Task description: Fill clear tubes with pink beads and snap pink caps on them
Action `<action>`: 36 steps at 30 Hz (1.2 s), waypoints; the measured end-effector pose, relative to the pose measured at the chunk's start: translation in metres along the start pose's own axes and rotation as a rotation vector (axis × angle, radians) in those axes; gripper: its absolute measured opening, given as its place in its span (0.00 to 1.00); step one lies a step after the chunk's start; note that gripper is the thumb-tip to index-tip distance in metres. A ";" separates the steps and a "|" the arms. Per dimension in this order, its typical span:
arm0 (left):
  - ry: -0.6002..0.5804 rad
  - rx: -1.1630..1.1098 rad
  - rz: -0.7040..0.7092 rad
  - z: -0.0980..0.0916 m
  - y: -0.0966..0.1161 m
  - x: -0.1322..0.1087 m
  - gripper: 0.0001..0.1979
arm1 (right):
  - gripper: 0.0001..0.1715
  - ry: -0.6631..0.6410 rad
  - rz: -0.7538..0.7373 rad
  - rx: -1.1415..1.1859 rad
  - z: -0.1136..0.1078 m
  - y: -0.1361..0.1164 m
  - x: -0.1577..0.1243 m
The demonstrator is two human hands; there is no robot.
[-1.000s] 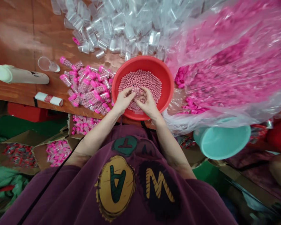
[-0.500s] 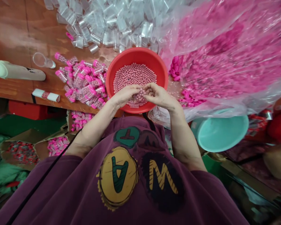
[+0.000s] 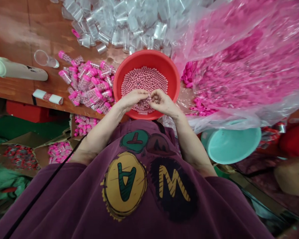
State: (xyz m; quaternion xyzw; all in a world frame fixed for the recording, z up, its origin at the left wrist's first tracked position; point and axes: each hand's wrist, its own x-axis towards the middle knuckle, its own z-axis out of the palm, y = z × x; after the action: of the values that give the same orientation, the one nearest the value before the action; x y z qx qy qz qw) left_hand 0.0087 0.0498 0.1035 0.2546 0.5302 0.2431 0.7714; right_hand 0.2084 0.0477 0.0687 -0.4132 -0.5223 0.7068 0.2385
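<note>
A red basin [image 3: 147, 57] with a heap of small pink beads [image 3: 144, 78] stands at the table's front edge. Over the near half of the beads my left hand [image 3: 135, 98] is closed, thumb and fingers pinched together. Facing it, my right hand [image 3: 162, 102] has its fingers curled in against the thumb. The fingertips of both hands nearly meet, with a few pink beads and a pale glint between them; what else they hold is hidden. A small clear piece [image 3: 143, 113] lies inside the basin's near wall.
Bead-filled clear tubes with pink caps [image 3: 89, 84] are piled left of the basin. Empty clear containers [image 3: 129, 26] lie behind it. Plastic sheeting [image 3: 239, 76] with pink parts fills the right. A turquoise basin [image 3: 233, 146] and boxes of filled tubes [image 3: 59, 152] are below table level.
The fingertips have drawn closer together, and fewer beads show between them. My right hand has shifted slightly left. The whole view has shifted a little.
</note>
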 end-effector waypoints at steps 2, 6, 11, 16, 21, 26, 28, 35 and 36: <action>0.015 -0.025 0.004 -0.006 0.001 0.000 0.06 | 0.19 0.065 -0.007 -0.001 0.006 0.001 0.001; 0.007 -0.097 -0.005 -0.015 0.002 -0.002 0.05 | 0.22 0.112 -0.016 0.093 0.017 0.004 0.001; 0.016 -0.173 -0.015 -0.016 -0.005 -0.001 0.07 | 0.22 0.139 -0.030 -0.007 0.021 0.007 0.001; 0.016 -0.236 -0.033 -0.009 -0.008 0.001 0.08 | 0.21 0.104 0.017 -0.094 0.015 0.000 0.000; 0.019 -0.324 -0.046 -0.007 -0.008 0.002 0.07 | 0.25 0.128 0.103 0.083 0.011 0.008 -0.004; -0.072 -0.444 0.027 -0.011 -0.020 0.000 0.08 | 0.19 0.220 0.009 -0.237 0.010 0.025 -0.011; -0.083 -0.456 0.049 -0.010 -0.025 0.001 0.10 | 0.17 0.320 -0.045 -0.345 0.000 0.030 -0.013; 0.020 -0.473 -0.069 0.014 -0.029 0.007 0.07 | 0.18 1.066 0.092 -0.310 -0.097 0.057 -0.004; 0.028 -0.464 -0.087 0.018 -0.028 0.008 0.08 | 0.16 1.073 0.137 -0.338 -0.110 0.063 0.002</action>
State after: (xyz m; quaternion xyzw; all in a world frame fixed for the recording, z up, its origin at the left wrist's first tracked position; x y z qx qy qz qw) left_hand 0.0315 0.0319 0.0851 0.0439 0.4812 0.3286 0.8115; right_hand 0.3049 0.0877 -0.0037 -0.7800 -0.4058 0.3182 0.3544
